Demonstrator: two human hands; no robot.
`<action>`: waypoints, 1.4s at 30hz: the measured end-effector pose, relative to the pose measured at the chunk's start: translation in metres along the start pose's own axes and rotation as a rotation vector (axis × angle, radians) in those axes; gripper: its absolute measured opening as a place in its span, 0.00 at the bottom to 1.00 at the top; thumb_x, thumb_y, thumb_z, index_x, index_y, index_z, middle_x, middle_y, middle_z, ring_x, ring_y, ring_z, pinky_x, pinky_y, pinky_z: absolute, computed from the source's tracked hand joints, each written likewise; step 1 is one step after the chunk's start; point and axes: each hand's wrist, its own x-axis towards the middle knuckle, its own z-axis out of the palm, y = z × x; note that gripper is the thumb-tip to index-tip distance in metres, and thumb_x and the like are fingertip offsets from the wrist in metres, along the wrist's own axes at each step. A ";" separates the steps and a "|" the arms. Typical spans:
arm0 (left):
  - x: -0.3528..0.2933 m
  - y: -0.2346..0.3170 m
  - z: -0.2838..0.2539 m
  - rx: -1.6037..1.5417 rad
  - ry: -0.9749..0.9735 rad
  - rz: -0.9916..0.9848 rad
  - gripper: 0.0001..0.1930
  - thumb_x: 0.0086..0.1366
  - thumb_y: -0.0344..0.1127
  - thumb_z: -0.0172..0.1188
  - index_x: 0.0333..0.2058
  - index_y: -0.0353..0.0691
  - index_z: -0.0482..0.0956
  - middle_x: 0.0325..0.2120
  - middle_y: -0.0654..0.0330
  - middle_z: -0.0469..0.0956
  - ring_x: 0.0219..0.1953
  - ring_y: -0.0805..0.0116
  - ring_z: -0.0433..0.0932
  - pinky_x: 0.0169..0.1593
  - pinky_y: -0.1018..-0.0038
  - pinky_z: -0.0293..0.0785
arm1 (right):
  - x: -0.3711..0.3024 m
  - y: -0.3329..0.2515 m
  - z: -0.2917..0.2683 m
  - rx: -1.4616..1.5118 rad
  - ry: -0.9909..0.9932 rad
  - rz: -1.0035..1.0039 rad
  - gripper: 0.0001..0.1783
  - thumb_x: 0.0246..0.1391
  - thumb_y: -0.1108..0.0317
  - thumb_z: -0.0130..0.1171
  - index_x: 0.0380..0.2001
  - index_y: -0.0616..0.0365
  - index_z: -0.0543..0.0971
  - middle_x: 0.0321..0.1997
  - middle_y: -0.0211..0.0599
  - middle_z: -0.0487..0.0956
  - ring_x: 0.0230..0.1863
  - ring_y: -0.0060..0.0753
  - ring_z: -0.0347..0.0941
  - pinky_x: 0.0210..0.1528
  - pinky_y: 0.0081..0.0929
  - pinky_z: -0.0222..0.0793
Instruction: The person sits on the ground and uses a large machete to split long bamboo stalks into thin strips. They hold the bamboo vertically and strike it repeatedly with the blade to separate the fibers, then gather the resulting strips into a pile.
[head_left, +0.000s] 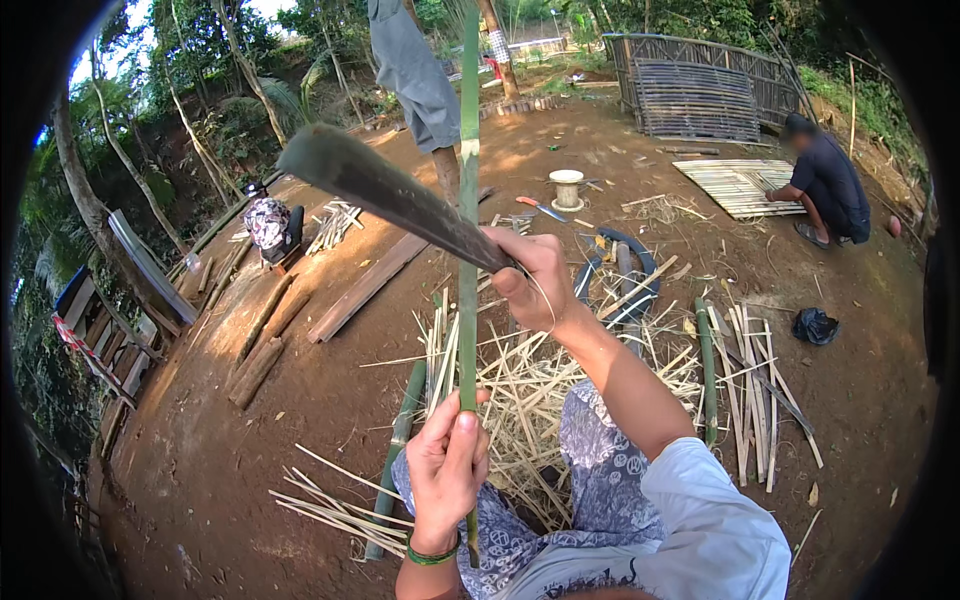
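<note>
While the left hand (445,462) is clenched around the lower part of a thin green bamboo strip (468,200) held upright before the knees, the right hand (530,275) is wrapped on the handle of a long dark blade (390,195) laid against it. Such a strip looks light and stiff yet springy (its split edges likely sharp), so a low grip well below the blade seems safest.

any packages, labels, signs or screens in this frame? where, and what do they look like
No labels, signs or screens that I can make out.
Closest to packaging:
Black plastic bag: on the dirt at right, crumpled and glossy.
Spool: on the ground beyond the right hand, pale and round, wound with light line.
Striped tape: far left on a wooden frame, red and white.
</note>
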 end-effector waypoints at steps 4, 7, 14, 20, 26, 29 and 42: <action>-0.040 -0.017 -0.014 -0.044 -0.040 -0.131 0.14 0.75 0.31 0.46 0.52 0.28 0.73 0.15 0.73 0.61 0.14 0.86 0.54 0.17 0.84 0.49 | 0.007 0.010 -0.010 0.073 0.047 0.159 0.49 0.58 0.24 0.39 0.48 0.65 0.80 0.15 0.23 0.67 0.16 0.18 0.64 0.20 0.21 0.57; -0.059 -0.032 -0.024 -0.052 -0.047 -0.169 0.14 0.75 0.30 0.46 0.51 0.28 0.73 0.15 0.73 0.60 0.14 0.86 0.54 0.17 0.83 0.49 | 0.002 0.013 -0.017 0.131 0.005 0.261 0.54 0.54 0.20 0.36 0.52 0.65 0.79 0.15 0.21 0.66 0.16 0.15 0.63 0.19 0.20 0.55; -0.067 -0.052 -0.029 -0.026 -0.005 -0.200 0.13 0.75 0.29 0.46 0.50 0.27 0.74 0.14 0.73 0.59 0.14 0.86 0.54 0.17 0.83 0.49 | -0.025 0.006 -0.011 0.112 -0.062 0.156 0.47 0.59 0.26 0.42 0.49 0.66 0.78 0.20 0.34 0.74 0.22 0.26 0.74 0.26 0.28 0.67; -0.105 -0.072 -0.040 -0.016 -0.025 -0.335 0.13 0.75 0.32 0.48 0.50 0.28 0.74 0.14 0.70 0.62 0.13 0.84 0.55 0.17 0.82 0.50 | -0.030 0.028 -0.016 0.121 -0.040 0.322 0.57 0.54 0.19 0.35 0.55 0.67 0.76 0.14 0.23 0.67 0.16 0.16 0.65 0.18 0.20 0.57; -0.140 -0.061 -0.040 0.162 0.023 -0.614 0.16 0.72 0.42 0.55 0.52 0.41 0.75 0.19 0.74 0.66 0.20 0.85 0.59 0.23 0.82 0.52 | -0.030 0.050 -0.028 0.251 0.083 0.366 0.52 0.59 0.24 0.36 0.57 0.67 0.74 0.14 0.20 0.64 0.15 0.14 0.60 0.18 0.19 0.54; -0.152 -0.052 -0.041 0.148 -0.010 -0.645 0.14 0.73 0.41 0.53 0.50 0.40 0.77 0.18 0.75 0.65 0.19 0.85 0.58 0.23 0.82 0.52 | -0.029 0.064 -0.035 0.288 0.121 0.360 0.51 0.62 0.26 0.35 0.55 0.70 0.74 0.13 0.21 0.65 0.14 0.13 0.60 0.17 0.19 0.51; -0.099 -0.087 -0.041 -0.166 0.242 -0.442 0.16 0.74 0.33 0.50 0.56 0.32 0.74 0.23 0.68 0.71 0.17 0.83 0.63 0.20 0.85 0.56 | -0.097 0.033 -0.043 0.080 -0.067 0.548 0.46 0.64 0.30 0.35 0.58 0.66 0.73 0.14 0.25 0.68 0.13 0.18 0.63 0.17 0.24 0.61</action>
